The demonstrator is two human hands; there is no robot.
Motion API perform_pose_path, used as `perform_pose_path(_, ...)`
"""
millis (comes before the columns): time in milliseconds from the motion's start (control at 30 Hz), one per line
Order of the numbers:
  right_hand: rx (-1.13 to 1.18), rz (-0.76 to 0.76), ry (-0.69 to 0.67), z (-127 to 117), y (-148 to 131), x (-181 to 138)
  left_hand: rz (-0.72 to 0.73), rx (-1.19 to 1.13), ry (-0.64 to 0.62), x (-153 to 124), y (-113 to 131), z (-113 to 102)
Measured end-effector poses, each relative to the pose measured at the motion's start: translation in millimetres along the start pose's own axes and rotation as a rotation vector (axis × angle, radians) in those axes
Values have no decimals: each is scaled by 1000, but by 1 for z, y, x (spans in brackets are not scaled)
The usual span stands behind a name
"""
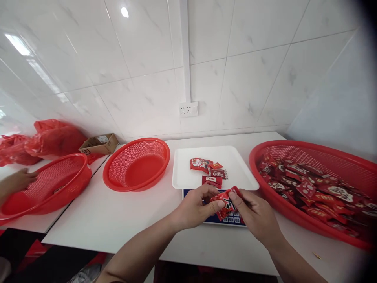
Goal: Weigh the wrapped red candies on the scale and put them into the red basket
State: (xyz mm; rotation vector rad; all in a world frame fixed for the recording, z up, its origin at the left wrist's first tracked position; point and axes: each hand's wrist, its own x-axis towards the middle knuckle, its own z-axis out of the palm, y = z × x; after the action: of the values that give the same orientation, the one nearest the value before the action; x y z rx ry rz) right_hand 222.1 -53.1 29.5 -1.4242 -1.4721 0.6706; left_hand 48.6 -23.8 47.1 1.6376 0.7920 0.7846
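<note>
Both of my hands pinch a small red snack packet (pixel 225 205) with black lettering, held over the front of the weighing scale. My left hand (pixel 198 207) grips its left edge, and my right hand (pixel 257 215) closes on its upper right corner. Behind them is the scale's white tray (pixel 240 169), with several red packets (pixel 212 181) lying near its middle. Part of the scale's blue keypad (pixel 234 219) shows beneath my hands; the rest is covered by them. To my right, a large red basket (pixel 312 147) holds a heap of similar packets.
A red perforated basket (pixel 137 173) stands left of the scale. Farther left, another person's hand (pixel 22 181) reaches over a second red basket (pixel 84 177). A cardboard box (pixel 100 146) and red plastic bags (pixel 57 137) sit behind. A wall socket (pixel 189 109) is above the table.
</note>
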Motion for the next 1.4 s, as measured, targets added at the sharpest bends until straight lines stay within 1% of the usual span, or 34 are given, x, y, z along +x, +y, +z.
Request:
perform_pose_path(67, 104, 58, 17, 0, 3, -2, -9, 3, 20, -1, 0, 1)
perform_pose_path(167, 414, 193, -67, 2, 1, -2, 62, -29, 63, -2, 1, 4)
perform_pose_path(233, 614, 289, -122, 5, -3, -3, 99, -107, 98, -4, 0, 9)
perform_pose_path(267, 671, 326, -130, 6, -5, -3, 95, -153, 113, -4, -1, 11)
perform_pose_path(333, 691, 366, -153, 7, -5, -5, 55, -213, 132, -7, -3, 13)
perform_pose_path(400, 635, 356, -168, 5, 2, -6, 37, -169, 172, -10, -4, 8)
perform_pose_path(433, 597, 339, -154, 3, 7, -7, 47, -110, 221, -12, -3, 1)
perform_pose_path(467, 561, 321, -125, -1, 14, -8, 65, -31, 298, -14, -2, -9)
perform_pose_path(567, 498, 304, 8, -12, 34, -8, 124, 296, 640, -19, 3, -54)
perform_pose_path(600, 492, 310, 35, -16, 40, -8, 127, 424, 756, -20, 4, -71)
perform_pose_path(633, 485, 316, 55, -19, 44, -7, 100, 544, 862, -20, 5, -88)
perform_pose_path(667, 470, 317, 66, -21, 47, -7, 54, 649, 918, -19, 4, -102)
perform_pose_path(700, 440, 311, 70, -23, 49, -7, 13, 732, 930, -18, 2, -113)
perform_pose_path(733, 390, 297, 63, -23, 49, -7, -20, 799, 917, -16, -1, -120)
perform_pose_path(767, 319, 271, 47, -23, 48, -7, -39, 844, 875, -14, -4, -123)
perform_pose_path(833, 140, 186, 2, -22, 45, -3, -31, 883, 741, -6, -13, -113)
perform_pose_path(933, -128, 48, -44, -14, 39, 7, 44, 868, 483, 9, -24, -77)
perform_pose_path(1000, -284, -2, -41, -8, 36, 18, 140, 882, 297, 21, -28, -51)
perform_pose_path(1033, -354, -10, -39, -4, 35, 25, 185, 891, 230, 27, -28, -40)
perform_pose_path(1100, -473, -3, -47, 2, 31, 38, 244, 904, 135, 37, -28, -24)
perform_pose_path(1167, -534, 21, -80, 7, 28, 50, 244, 920, 88, 45, -26, -16)
perform_pose_path(1233, -477, 34, -107, 11, 24, 58, 210, 948, 60, 49, -24, -14)
perform_pose_path(1267, -388, 34, -114, 12, 23, 61, 192, 955, 54, 49, -24, -14)
perform_pose_path(1333, -113, 33, -126, 13, 21, 65, 171, 932, 72, 48, -23, -14)
perform_pose_path(1400, 174, 61, -147, 12, 18, 66, 179, 858, 125, 46, -24, -15)
